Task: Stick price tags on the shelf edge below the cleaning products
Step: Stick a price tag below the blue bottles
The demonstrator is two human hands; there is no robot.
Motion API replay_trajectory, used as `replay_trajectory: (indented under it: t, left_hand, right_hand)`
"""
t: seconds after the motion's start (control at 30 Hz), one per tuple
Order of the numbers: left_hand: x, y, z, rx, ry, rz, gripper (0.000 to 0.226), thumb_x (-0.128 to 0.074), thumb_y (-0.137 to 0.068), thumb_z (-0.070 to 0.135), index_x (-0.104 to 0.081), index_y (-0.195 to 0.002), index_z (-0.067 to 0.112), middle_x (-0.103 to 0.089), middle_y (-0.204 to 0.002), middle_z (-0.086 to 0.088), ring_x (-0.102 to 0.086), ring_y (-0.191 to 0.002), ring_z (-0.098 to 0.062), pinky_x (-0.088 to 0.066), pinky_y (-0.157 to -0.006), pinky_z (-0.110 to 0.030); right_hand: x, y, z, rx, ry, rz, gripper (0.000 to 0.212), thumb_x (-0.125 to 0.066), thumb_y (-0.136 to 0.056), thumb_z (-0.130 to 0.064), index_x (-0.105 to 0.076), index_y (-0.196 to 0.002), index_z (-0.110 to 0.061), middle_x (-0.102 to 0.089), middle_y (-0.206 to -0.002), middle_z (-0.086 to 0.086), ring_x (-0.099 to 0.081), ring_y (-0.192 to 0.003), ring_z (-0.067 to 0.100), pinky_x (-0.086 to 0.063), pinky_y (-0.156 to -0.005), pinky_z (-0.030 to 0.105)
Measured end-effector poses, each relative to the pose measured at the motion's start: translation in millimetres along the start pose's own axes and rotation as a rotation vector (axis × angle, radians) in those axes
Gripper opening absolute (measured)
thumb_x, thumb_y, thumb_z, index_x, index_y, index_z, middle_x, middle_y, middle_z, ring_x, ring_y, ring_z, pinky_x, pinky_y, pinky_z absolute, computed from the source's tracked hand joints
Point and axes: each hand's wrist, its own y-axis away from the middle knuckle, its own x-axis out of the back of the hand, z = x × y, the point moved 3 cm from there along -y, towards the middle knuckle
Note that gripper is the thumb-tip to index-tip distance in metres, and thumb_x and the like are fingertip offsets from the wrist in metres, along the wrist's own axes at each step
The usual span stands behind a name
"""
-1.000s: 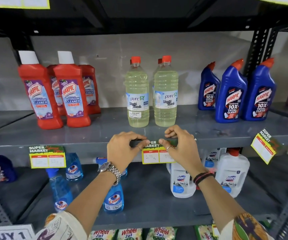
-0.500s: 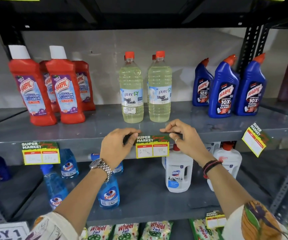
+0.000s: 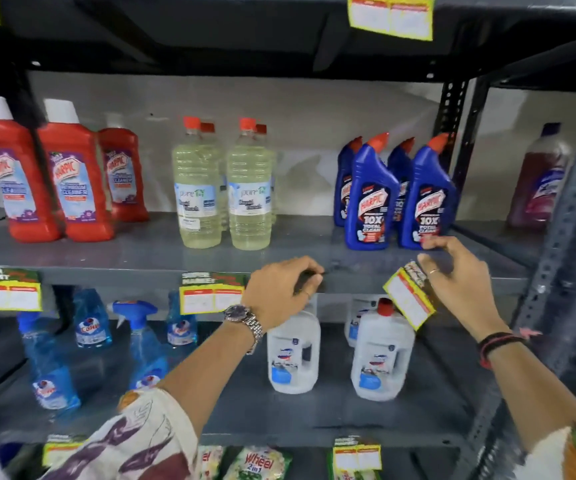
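Note:
The grey shelf edge [image 3: 106, 276] carries a yellow price tag [image 3: 6, 291] below the red Harpic bottles [image 3: 20, 181] and another tag [image 3: 212, 293] below the clear bleach bottles [image 3: 196, 188]. A third tag [image 3: 408, 301] hangs tilted from the edge below the blue Harpic bottles [image 3: 369, 199]. My left hand [image 3: 276, 292] is curled against the edge, pinching a small dark object that I cannot identify. My right hand [image 3: 459, 282] is at the tilted tag's upper corner, fingers apart and thumb touching it.
Blue spray bottles [image 3: 144, 341] and white jugs [image 3: 293, 351] stand on the shelf below. Lower still are Wheel packets [image 3: 258, 462] and another tag [image 3: 357, 455]. A perforated metal upright [image 3: 570, 237] rises at the right, beside a purple bottle [image 3: 539, 181]. The shelf above bears a tag [image 3: 390, 15].
Both hands have left the middle tag, which stays stuck to the edge, and moved right. My right hand now reaches the tilted tag below the blue bottles.

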Motion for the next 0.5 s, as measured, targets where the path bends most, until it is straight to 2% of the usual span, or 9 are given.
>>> replay_trajectory:
  t: [0.07,0.17,0.2,0.3,0.43,0.5]
  left_hand:
    - [-22,-17,26,0.008,0.063,-0.031,0.017,-0.051,-0.089,0.037,-0.06,-0.103,0.032,-0.071,-0.093,0.014,-0.064,-0.081,-0.006,-0.039,-0.059,-0.016]
    - [-51,-41,57,0.011,0.065,-0.059,0.024,-0.05,-0.088,0.041,-0.059,-0.109,0.033,-0.071,-0.097,0.012,-0.065,-0.086,-0.009,-0.048,-0.065,-0.024]
    - [-59,-48,65,0.001,0.032,-0.066,0.027,-0.048,-0.088,0.045,-0.058,-0.11,0.034,-0.071,-0.096,0.01,-0.065,-0.085,-0.012,-0.049,-0.064,-0.026]
    - [-75,-65,84,-0.012,-0.052,-0.077,0.029,-0.047,-0.086,0.051,-0.057,-0.11,0.038,-0.071,-0.094,0.01,-0.065,-0.084,-0.015,-0.046,-0.062,-0.026]
    - [-79,-78,95,0.036,-0.067,-0.015,0.023,-0.053,-0.083,0.053,-0.064,-0.097,0.038,-0.069,-0.081,0.014,-0.062,-0.077,-0.01,-0.037,-0.057,-0.022]
    - [-81,-80,96,0.054,-0.083,-0.01,0.023,-0.055,-0.082,0.054,-0.066,-0.092,0.036,-0.061,-0.07,0.016,-0.054,-0.069,-0.007,-0.031,-0.051,-0.021]
  right_hand:
    - [14,-6,22,-0.016,-0.012,-0.056,0.011,-0.062,-0.087,-0.026,-0.059,-0.097,-0.02,-0.07,-0.099,0.004,-0.063,-0.073,0.023,-0.045,-0.07,0.032]
    - [22,-6,54,0.002,-0.022,-0.246,0.014,-0.066,-0.083,-0.032,-0.061,-0.081,-0.019,-0.068,-0.105,-0.002,-0.059,-0.096,0.006,-0.038,-0.077,0.004]
    - [22,-5,61,0.039,-0.001,-0.308,0.016,-0.069,-0.081,-0.033,-0.061,-0.076,-0.02,-0.068,-0.11,-0.001,-0.058,-0.1,0.004,-0.036,-0.079,0.003]
    - [23,-6,73,0.144,0.068,-0.439,0.017,-0.077,-0.072,-0.037,-0.065,-0.071,-0.025,-0.063,-0.124,-0.001,-0.056,-0.113,0.007,-0.038,-0.092,0.018]
    - [23,-9,79,0.198,0.161,-0.513,0.01,-0.08,-0.07,-0.03,-0.071,-0.073,-0.026,-0.057,-0.134,-0.006,-0.05,-0.121,0.012,-0.031,-0.094,0.018]
    - [21,-7,80,0.217,0.187,-0.51,0.009,-0.079,-0.07,-0.028,-0.071,-0.073,-0.029,-0.055,-0.136,-0.006,-0.05,-0.123,0.014,-0.028,-0.096,0.02]
